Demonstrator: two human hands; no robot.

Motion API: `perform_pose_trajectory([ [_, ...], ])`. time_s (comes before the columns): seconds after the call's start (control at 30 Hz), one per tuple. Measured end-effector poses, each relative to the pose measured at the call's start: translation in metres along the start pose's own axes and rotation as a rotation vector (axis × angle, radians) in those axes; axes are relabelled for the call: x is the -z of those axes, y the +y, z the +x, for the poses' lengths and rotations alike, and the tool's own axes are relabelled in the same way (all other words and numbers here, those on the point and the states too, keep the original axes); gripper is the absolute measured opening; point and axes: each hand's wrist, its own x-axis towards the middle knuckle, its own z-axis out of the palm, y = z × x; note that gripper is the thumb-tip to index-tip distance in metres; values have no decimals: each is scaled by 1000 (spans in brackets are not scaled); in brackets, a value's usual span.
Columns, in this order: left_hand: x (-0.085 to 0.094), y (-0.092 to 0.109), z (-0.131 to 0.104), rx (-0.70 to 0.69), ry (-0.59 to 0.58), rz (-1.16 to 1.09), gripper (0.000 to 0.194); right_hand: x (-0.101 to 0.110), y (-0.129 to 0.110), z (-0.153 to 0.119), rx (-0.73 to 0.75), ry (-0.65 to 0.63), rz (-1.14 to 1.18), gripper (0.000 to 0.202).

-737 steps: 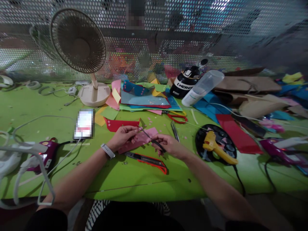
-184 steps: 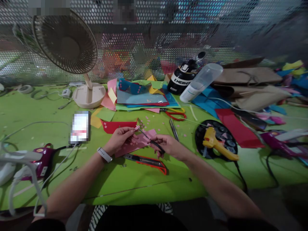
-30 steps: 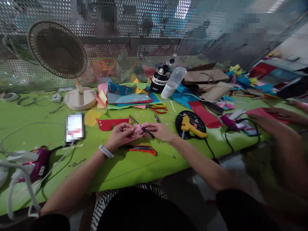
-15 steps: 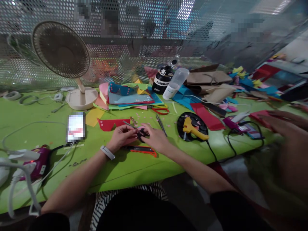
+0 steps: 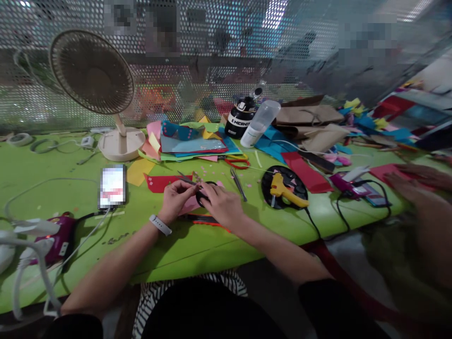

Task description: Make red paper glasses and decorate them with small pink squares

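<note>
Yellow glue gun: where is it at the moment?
In the head view, the yellow glue gun lies on the black round tray, to the right of the person's right hand and beside the red paper strip.

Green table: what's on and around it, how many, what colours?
table: 1, green, middle
fan: 1, beige, back left
phone: at least 1, pale, left
power strips: 2, purple, left and right
paper stack: 1, many colours, back centre
paper glasses: 1, blue, on the stack
bottles: 2, black and clear, back centre
tray: 1, black, right of centre
glue gun: 1, yellow, on the tray
scissors: 2, black and red, centre
cutter: 1, orange and black, centre
cut paper: many, pink, centre
crumpled paper: uncounted, mostly brown, back right
other person's hands: 2, right edge
left hand: 1, at black scissors
right hand: 1, at black scissors
</note>
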Motion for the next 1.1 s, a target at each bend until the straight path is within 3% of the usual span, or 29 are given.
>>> perform_pose_trajectory([
  [0.4, 0, 3, -1, -97, -30, 129, 27, 14, 7, 10, 43, -175, 55, 48],
  [0.5, 0, 5, -2, -84, -9, 113, 26, 18, 14, 9, 23, -60, 189, 43],
  [0.6, -1, 7, -2, -62, -10, 65, 25, 17, 16, 6, 7, 148, 247, 34],
  [0.87, -2, 5, -2, -68, -3, -3, 24, 3, 19, 3, 267, 512, 171, 21],
  [0.93, -1, 4, -1, -77, -1, 2, 24, 0, 19, 3, 257, 486, 127, 23],
  [1.1, 1, 1, 1, -80, 64, 61, 24, -6, 16, -1, 245, 254, 12, 33],
])
